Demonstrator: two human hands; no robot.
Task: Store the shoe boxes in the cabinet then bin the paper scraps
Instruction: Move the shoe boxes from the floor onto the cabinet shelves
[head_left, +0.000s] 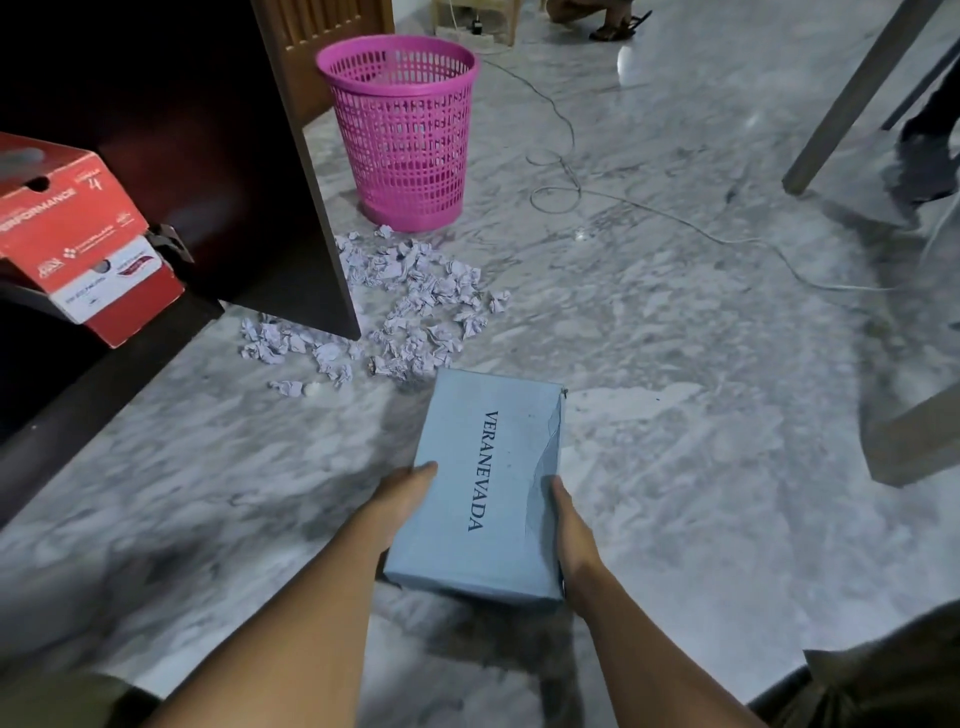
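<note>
Blue VERANEVADA shoe box (483, 493) held low over marble floor (675, 364); left hand (402, 501) and right hand (571, 535) grip its long sides, thumbs on lid, other fingers hidden beneath. Red shoe box (78, 234) sits in open cabinet (280, 182). Crumpled paper scraps (410, 306) lie on floor beside pink bin (405, 130).

red box (88, 234): cut by left edge, label print unreadable | left grip (401, 503), right grip (572, 538): fingers hidden by blue box (483, 483)

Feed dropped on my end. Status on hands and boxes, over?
Left hand and right hand hold the blue shoe box by its sides. Red shoe box on the cabinet shelf. Paper scraps strewn on floor ahead, near pink bin.
</note>
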